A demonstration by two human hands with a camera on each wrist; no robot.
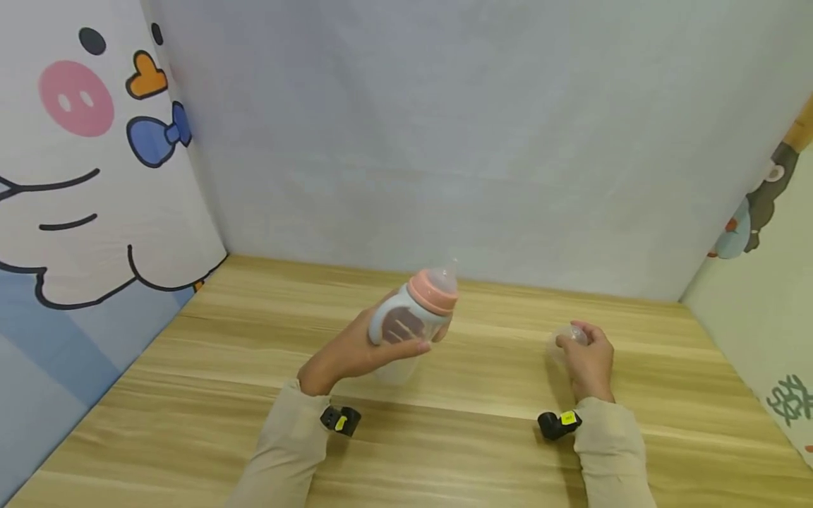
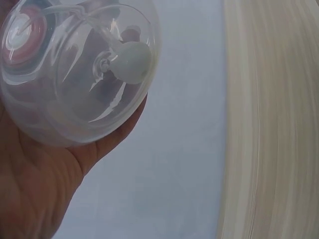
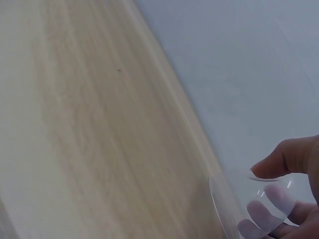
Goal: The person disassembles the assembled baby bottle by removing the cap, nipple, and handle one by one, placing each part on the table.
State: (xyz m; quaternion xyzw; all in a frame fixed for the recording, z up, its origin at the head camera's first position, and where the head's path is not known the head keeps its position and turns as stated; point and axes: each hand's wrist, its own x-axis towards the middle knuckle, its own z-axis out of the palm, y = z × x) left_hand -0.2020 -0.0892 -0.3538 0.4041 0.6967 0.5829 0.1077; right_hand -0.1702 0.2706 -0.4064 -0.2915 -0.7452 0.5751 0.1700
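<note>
My left hand point(image 1: 356, 346) grips a clear baby bottle point(image 1: 396, 370) with a pink collar point(image 1: 433, 292), a pale blue sleeve and a clear teat on top. It is tilted, teat toward the upper right, above the table. In the left wrist view the bottle's see-through base point(image 2: 107, 84) faces the camera, with a straw and a pale round weight point(image 2: 130, 62) inside. My right hand point(image 1: 589, 356) holds a clear dome-shaped bottle cap point(image 1: 559, 342) between thumb and fingers, low over the table on the right. The fingers show through the cap point(image 3: 227, 201) in the right wrist view.
Both hands are over a wood-grain table point(image 1: 470, 437). A pale grey cloth wall point(image 1: 444, 141) stands along its back edge. A cartoon-printed panel point(image 1: 114, 212) rises at the left, and another printed panel point(image 1: 756, 303) at the right.
</note>
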